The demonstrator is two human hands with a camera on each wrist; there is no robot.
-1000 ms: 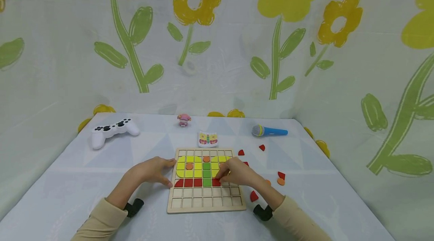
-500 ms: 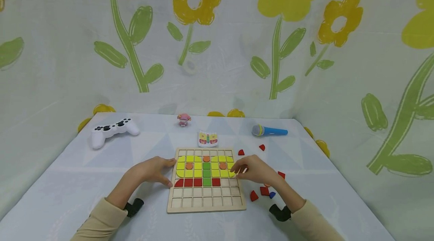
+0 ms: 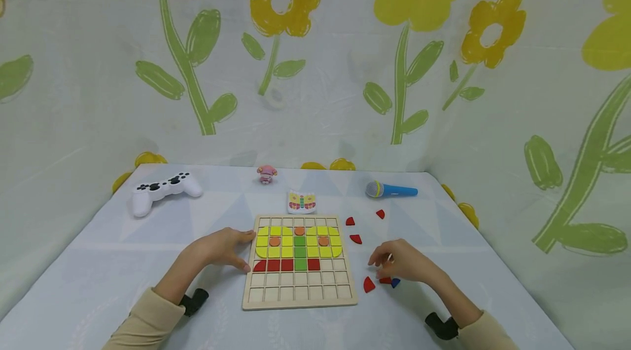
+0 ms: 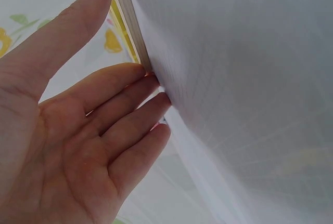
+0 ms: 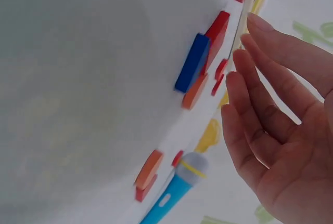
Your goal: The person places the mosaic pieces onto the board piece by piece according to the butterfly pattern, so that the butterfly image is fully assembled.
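A wooden grid board (image 3: 278, 296) lies mid-table in the head view, with yellow, orange, green and red pieces set in its upper cells. One red square (image 3: 313, 265) sits just right of the green column. My left hand (image 3: 222, 247) rests its fingertips and thumb against the board's left edge, fingers fairly straight. Over the loose pieces to the right hovers my right hand (image 3: 406, 260), fingers loosely bent and holding nothing. Near it are a red quarter-round piece (image 3: 368, 285), a partly covered red piece (image 5: 217, 34), a blue piece (image 5: 192, 63) and an orange piece (image 5: 195, 92).
Behind the board stands a butterfly pattern card (image 3: 302, 202). A white game controller (image 3: 165, 190) lies back left, a pink figurine (image 3: 267, 174) at the back, a blue microphone (image 3: 391, 190) back right. More red pieces (image 3: 356, 239) are scattered right of the board.
My right hand has drawn away from the red square in the board and moved right, over the loose pieces. The left hand stays at the board's edge.
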